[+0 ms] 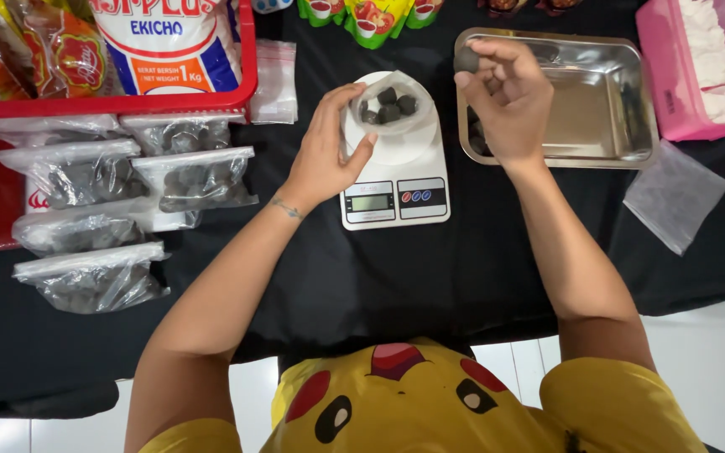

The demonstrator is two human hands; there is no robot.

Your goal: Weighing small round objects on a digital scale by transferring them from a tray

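Note:
A white kitchen scale [396,180] stands on the black cloth. On its platform sits an open clear plastic bag [389,109] with several dark balls inside. My left hand [327,151] holds the bag's left edge open. My right hand [505,96] is raised above the left end of a metal tray [606,92], pinching one dark ball [466,59] in its fingertips. More dark balls [474,134] lie in the tray, partly hidden behind that hand.
Several filled, sealed bags of dark balls [119,210] lie at the left. A red basket [111,101] with packaged goods stands at the back left. A pink tub of white powder [698,67] is at the back right, an empty clear bag [673,195] before it.

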